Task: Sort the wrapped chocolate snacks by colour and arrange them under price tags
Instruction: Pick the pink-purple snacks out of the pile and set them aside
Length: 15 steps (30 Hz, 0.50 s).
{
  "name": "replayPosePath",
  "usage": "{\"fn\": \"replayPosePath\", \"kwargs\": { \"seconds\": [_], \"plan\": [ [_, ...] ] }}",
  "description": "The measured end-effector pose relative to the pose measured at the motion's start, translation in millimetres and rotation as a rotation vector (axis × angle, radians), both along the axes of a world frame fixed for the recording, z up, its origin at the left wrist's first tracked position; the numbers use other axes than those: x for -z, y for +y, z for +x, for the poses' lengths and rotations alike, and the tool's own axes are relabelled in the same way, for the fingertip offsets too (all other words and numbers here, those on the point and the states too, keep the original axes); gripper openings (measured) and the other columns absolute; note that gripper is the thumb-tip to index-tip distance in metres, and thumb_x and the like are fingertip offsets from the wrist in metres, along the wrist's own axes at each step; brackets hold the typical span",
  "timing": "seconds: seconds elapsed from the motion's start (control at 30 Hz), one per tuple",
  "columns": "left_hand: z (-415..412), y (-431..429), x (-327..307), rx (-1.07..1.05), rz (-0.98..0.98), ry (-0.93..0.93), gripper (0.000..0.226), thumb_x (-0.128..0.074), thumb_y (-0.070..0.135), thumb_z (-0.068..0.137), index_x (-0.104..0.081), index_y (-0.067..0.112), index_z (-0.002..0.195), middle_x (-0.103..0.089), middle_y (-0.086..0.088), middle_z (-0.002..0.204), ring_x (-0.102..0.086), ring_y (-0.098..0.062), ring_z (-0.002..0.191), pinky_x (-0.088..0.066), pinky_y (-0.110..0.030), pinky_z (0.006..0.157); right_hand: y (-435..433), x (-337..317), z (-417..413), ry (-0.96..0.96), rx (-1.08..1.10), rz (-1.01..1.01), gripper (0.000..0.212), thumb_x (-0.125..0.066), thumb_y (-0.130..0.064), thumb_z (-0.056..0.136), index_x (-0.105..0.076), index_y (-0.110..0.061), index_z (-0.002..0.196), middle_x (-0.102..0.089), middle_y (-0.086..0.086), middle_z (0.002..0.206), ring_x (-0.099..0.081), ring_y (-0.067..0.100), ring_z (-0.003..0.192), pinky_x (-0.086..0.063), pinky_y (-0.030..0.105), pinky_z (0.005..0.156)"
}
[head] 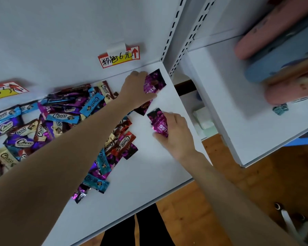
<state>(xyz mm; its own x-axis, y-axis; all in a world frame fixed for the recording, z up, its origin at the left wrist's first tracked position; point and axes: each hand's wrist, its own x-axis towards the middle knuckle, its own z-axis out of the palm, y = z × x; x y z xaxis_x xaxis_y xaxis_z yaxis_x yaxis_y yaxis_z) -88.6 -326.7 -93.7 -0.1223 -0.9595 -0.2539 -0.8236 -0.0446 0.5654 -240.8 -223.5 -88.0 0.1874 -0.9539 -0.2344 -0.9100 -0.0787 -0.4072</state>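
Note:
A mixed pile of wrapped chocolate snacks in blue, purple, cream, red and pink covers the left and middle of the white shelf. My left hand holds a pink snack flat on the shelf near the back right corner, just below the red and yellow price tag. A little nearer, my right hand grips another pink snack against the shelf. A second price tag is stuck to the back wall at far left.
The slotted shelf upright stands right of the tagged wall. A neighbouring white shelf holds pink and blue cases. Wooden floor lies below the shelf edge, and my dark trousers show at the bottom.

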Motion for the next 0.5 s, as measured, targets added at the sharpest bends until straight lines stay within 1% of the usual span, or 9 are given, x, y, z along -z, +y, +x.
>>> {"fn": "replayPosePath", "kwargs": {
  "seconds": [0.03, 0.07, 0.13, 0.17, 0.23, 0.3, 0.43, 0.47, 0.5],
  "plan": [
    [1.4, 1.4, -0.8, 0.020, -0.017, -0.015, 0.048, -0.066, 0.031, 0.083, -0.052, 0.004, 0.120, -0.053, -0.019, 0.119, -0.047, -0.035, 0.115, -0.036, -0.035, 0.094, 0.4, -1.2, -0.3, 0.012, -0.015, 0.006, 0.065, -0.065, -0.036, 0.082, -0.038, -0.014, 0.136, -0.046, 0.007, 0.131, -0.040, 0.023, 0.116, -0.039, 0.030, 0.090],
    [3.2, 4.0, -2.4, 0.028, -0.029, -0.023, 0.047, -0.062, 0.029, 0.087, -0.051, 0.004, 0.124, -0.052, -0.019, 0.125, -0.045, -0.034, 0.120, -0.034, -0.035, 0.098, 0.4, -3.0, -0.8, 0.018, -0.029, 0.014, 0.067, -0.065, -0.038, 0.081, -0.037, -0.014, 0.137, -0.045, 0.007, 0.132, -0.039, 0.022, 0.118, -0.039, 0.030, 0.091],
    [8.2, 12.7, -10.4, 0.029, -0.054, -0.022, 0.051, -0.054, 0.026, 0.093, -0.041, 0.004, 0.137, -0.044, -0.017, 0.140, -0.037, -0.032, 0.130, -0.026, -0.034, 0.106, -0.6, -8.4, -1.2, 0.005, -0.055, 0.024, 0.067, -0.063, -0.041, 0.082, -0.037, -0.013, 0.137, -0.046, 0.006, 0.133, -0.039, 0.022, 0.119, -0.038, 0.030, 0.093],
    [11.8, 18.5, -15.4, 0.027, -0.082, -0.016, 0.050, -0.051, 0.024, 0.095, -0.040, 0.004, 0.139, -0.043, -0.016, 0.142, -0.036, -0.030, 0.131, -0.025, -0.034, 0.107, -1.5, -12.2, -1.4, -0.010, -0.070, 0.022, 0.064, -0.062, -0.042, 0.083, -0.040, -0.013, 0.136, -0.047, 0.006, 0.133, -0.040, 0.023, 0.120, -0.037, 0.030, 0.095],
    [21.7, 32.5, -27.8, 0.026, -0.150, -0.011, 0.043, -0.049, 0.021, 0.096, -0.046, 0.004, 0.135, -0.048, -0.016, 0.138, -0.041, -0.030, 0.128, -0.030, -0.035, 0.105, -3.9, -22.9, -1.7, -0.053, -0.100, -0.008, 0.052, -0.061, -0.038, 0.086, -0.050, -0.009, 0.128, -0.050, 0.008, 0.132, -0.041, 0.025, 0.121, -0.035, 0.030, 0.097],
    [36.1, 50.5, -42.0, -0.004, -0.203, -0.033, 0.037, -0.050, 0.018, 0.095, -0.054, 0.003, 0.129, -0.055, -0.016, 0.131, -0.048, -0.031, 0.121, -0.037, -0.036, 0.100, -9.0, -35.6, -0.4, -0.103, -0.131, -0.041, 0.040, -0.061, -0.028, 0.087, -0.057, -0.005, 0.120, -0.056, 0.012, 0.125, -0.045, 0.028, 0.117, -0.034, 0.027, 0.095],
    [73.0, 101.7, -69.1, -0.148, -0.232, -0.075, 0.031, -0.052, 0.014, 0.094, -0.060, 0.000, 0.121, -0.062, -0.021, 0.113, -0.055, -0.036, 0.105, -0.042, -0.040, 0.086, -24.0, -61.5, 16.8, -0.174, -0.204, -0.045, 0.026, -0.058, -0.019, 0.089, -0.063, -0.005, 0.109, -0.063, 0.009, 0.107, -0.052, 0.029, 0.107, -0.039, 0.029, 0.090],
    [82.5, 117.3, -74.7, -0.195, -0.225, -0.081, 0.030, -0.053, 0.014, 0.094, -0.061, 0.000, 0.120, -0.062, -0.021, 0.111, -0.056, -0.036, 0.102, -0.043, -0.040, 0.084, -27.1, -66.7, 23.8, -0.186, -0.217, -0.055, 0.025, -0.058, -0.019, 0.089, -0.062, -0.004, 0.110, -0.063, 0.009, 0.104, -0.052, 0.029, 0.105, -0.039, 0.028, 0.087],
    [92.1, 133.4, -79.3, -0.244, -0.211, -0.090, 0.030, -0.054, 0.014, 0.093, -0.061, 0.001, 0.119, -0.063, -0.021, 0.110, -0.057, -0.036, 0.101, -0.044, -0.039, 0.082, -29.6, -71.4, 31.6, -0.189, -0.229, -0.071, 0.028, -0.058, -0.019, 0.090, -0.061, -0.004, 0.112, -0.062, 0.011, 0.106, -0.052, 0.028, 0.106, -0.037, 0.025, 0.086]
  ]
}}
